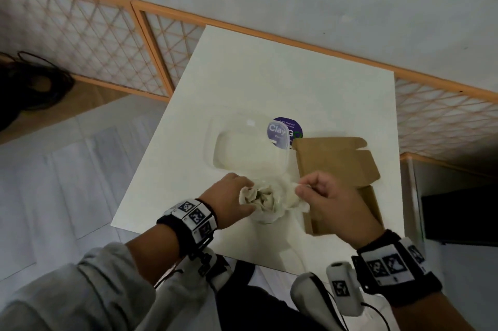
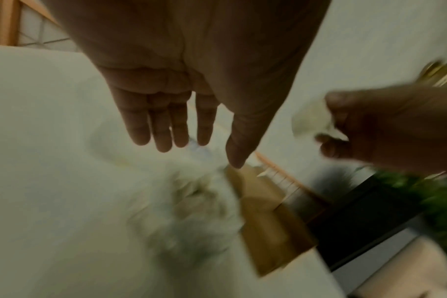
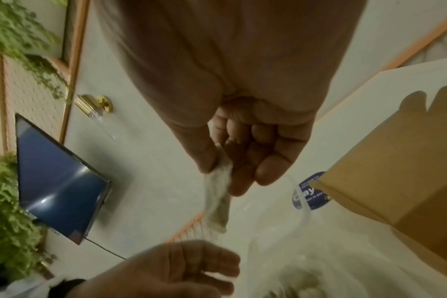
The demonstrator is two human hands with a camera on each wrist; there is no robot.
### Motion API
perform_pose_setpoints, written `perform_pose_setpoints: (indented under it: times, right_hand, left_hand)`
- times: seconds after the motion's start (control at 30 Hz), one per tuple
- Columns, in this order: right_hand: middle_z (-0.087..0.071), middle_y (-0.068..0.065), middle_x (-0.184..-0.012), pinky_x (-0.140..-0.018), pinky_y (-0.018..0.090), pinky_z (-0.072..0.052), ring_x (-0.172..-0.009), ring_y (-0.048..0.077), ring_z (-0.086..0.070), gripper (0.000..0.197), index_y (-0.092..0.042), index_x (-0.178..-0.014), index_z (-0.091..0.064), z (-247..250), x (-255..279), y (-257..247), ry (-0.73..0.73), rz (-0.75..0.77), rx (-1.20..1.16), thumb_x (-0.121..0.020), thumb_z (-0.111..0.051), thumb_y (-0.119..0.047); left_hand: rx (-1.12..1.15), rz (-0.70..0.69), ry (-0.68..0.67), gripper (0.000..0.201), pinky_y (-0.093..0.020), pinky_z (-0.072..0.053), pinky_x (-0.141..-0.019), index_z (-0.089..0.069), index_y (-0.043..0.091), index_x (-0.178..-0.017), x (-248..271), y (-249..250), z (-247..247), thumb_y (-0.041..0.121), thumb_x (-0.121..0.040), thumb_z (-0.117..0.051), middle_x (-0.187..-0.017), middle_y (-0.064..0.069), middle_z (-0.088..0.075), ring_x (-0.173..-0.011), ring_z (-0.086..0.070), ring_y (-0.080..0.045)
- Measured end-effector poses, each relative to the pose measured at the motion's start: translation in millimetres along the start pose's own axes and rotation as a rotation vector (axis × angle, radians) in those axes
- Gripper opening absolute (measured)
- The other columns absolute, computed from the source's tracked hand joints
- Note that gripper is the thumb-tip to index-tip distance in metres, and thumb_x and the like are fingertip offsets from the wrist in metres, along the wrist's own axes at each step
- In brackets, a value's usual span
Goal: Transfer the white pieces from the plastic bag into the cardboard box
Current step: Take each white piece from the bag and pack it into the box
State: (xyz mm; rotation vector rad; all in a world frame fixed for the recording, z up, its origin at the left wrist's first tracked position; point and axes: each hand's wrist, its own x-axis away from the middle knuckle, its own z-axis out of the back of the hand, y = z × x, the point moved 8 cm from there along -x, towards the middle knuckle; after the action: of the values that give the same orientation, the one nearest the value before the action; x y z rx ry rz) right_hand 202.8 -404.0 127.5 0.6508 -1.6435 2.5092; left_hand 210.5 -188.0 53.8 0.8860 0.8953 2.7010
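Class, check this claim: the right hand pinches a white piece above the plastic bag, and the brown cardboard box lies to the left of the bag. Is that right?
Not quite. The flat brown cardboard box lies to the right of the clear plastic bag, as the head view shows. The right hand does pinch a crumpled white piece.

The left hand (image 1: 230, 200) reaches forward over the tabletop's near edge, its fingers (image 2: 161, 125) straight and slightly spread, thumb pointing ahead, in the left wrist view. The right hand (image 1: 330, 202) hovers beside it, nearer the right edge, fingers (image 3: 270, 159) curled inward and thumb pressed against the index finger in a pinch. Both wrists wear black bands with printed markers.
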Motion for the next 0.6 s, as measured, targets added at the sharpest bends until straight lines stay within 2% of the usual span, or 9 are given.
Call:
perform_pose_setpoints:
  times: [0.1,0.17,0.2,0.27,0.33,0.37,0.47,0.53,0.6]
  right_hand:
    - [-0.076,0.006,-0.091,-0.083,0.040,-0.056,-0.084,0.023,-0.070,0.004,-0.028,-0.098,-0.075,5.5,2.1,-16.4,-0.035,0.050,0.033,-0.099,-0.071,-0.027]
    - [-0.073,0.002,-0.085,-0.075,0.028,-0.053,-0.076,0.015,-0.065,0.007,-0.030,-0.097,-0.076,4.9,5.2,-29.8,-0.064,0.115,0.078,-0.098,-0.071,-0.025]
    - [-0.070,-0.001,-0.080,-0.070,0.022,-0.050,-0.071,0.008,-0.061,0.006,-0.028,-0.098,-0.076,3.4,5.8,-36.0,-0.067,0.144,0.084,-0.098,-0.072,-0.022]
    - [-0.058,0.001,-0.072,-0.065,0.022,-0.044,-0.064,0.008,-0.050,0.009,-0.022,-0.103,-0.071,0.5,3.3,-45.6,-0.061,0.166,0.051,-0.095,-0.075,-0.018]
    - [-0.051,0.002,-0.069,-0.066,0.033,-0.041,-0.065,0.016,-0.045,0.022,-0.022,-0.108,-0.063,-0.8,-2.6,-49.0,-0.062,0.159,-0.027,-0.092,-0.079,-0.022]
    - [-0.051,-0.002,-0.067,-0.066,0.036,-0.041,-0.065,0.018,-0.046,0.028,-0.023,-0.110,-0.060,-0.4,-5.6,-51.3,-0.055,0.167,-0.050,-0.090,-0.080,-0.027]
    - [-0.065,-0.004,-0.072,-0.069,0.034,-0.048,-0.068,0.016,-0.056,0.035,-0.024,-0.116,-0.059,3.2,-14.5,-58.0,0.001,0.211,-0.110,-0.088,-0.077,-0.034]
    - [-0.073,0.007,-0.085,-0.070,0.028,-0.053,-0.074,0.016,-0.063,0.023,-0.022,-0.115,-0.061,7.6,-21.3,-57.9,0.088,0.210,-0.167,-0.097,-0.073,-0.028]
    - [-0.075,0.008,-0.093,-0.067,0.022,-0.052,-0.073,0.012,-0.064,0.008,-0.018,-0.106,-0.065,12.4,-28.2,-48.4,0.194,0.172,-0.171,-0.102,-0.066,-0.025]
  left_hand:
    - [0.184,-0.196,0.078,0.059,-0.012,-0.033,-0.105,-0.054,0.031,-0.144,11.6,52.8,31.6,0.031,-0.089,-0.076,-0.147,0.011,-0.050,-0.131,-0.050,-0.004]
    - [0.258,-0.284,0.066,0.062,-0.014,-0.036,-0.107,-0.054,0.035,-0.144,17.0,81.5,43.8,0.032,-0.088,-0.079,-0.146,0.017,-0.053,-0.129,-0.051,0.001]
    - [0.269,-0.314,0.039,0.061,-0.018,-0.040,-0.107,-0.055,0.036,-0.143,19.1,92.1,46.9,0.033,-0.087,-0.081,-0.141,0.018,-0.058,-0.126,-0.055,0.002]
    - [0.319,-0.335,-0.032,0.055,-0.022,-0.051,-0.097,-0.058,0.035,-0.136,19.9,103.0,49.9,0.029,-0.087,-0.083,-0.117,0.015,-0.074,-0.110,-0.066,0.001]
    - [0.410,-0.291,-0.050,0.045,-0.031,-0.056,-0.080,-0.063,0.033,-0.125,20.5,104.2,55.1,0.023,-0.087,-0.083,-0.087,0.007,-0.078,-0.082,-0.071,-0.006]
    - [0.454,-0.261,-0.034,0.038,-0.034,-0.056,-0.076,-0.066,0.029,-0.120,19.8,101.9,57.5,0.022,-0.087,-0.083,-0.081,0.002,-0.078,-0.074,-0.070,-0.014]
    - [0.610,-0.216,0.052,0.018,-0.050,-0.058,-0.080,-0.073,0.011,-0.104,21.5,92.4,66.7,0.017,-0.089,-0.081,-0.086,-0.018,-0.077,-0.080,-0.070,-0.043]
    - [0.694,-0.181,0.137,0.016,-0.056,-0.057,-0.087,-0.072,0.003,-0.096,21.6,79.8,74.2,0.016,-0.092,-0.078,-0.088,-0.020,-0.077,-0.084,-0.072,-0.043]
    - [0.717,-0.149,0.238,0.021,-0.055,-0.058,-0.088,-0.072,0.000,-0.094,20.4,67.1,83.2,0.021,-0.095,-0.075,-0.091,-0.020,-0.077,-0.084,-0.072,-0.038]
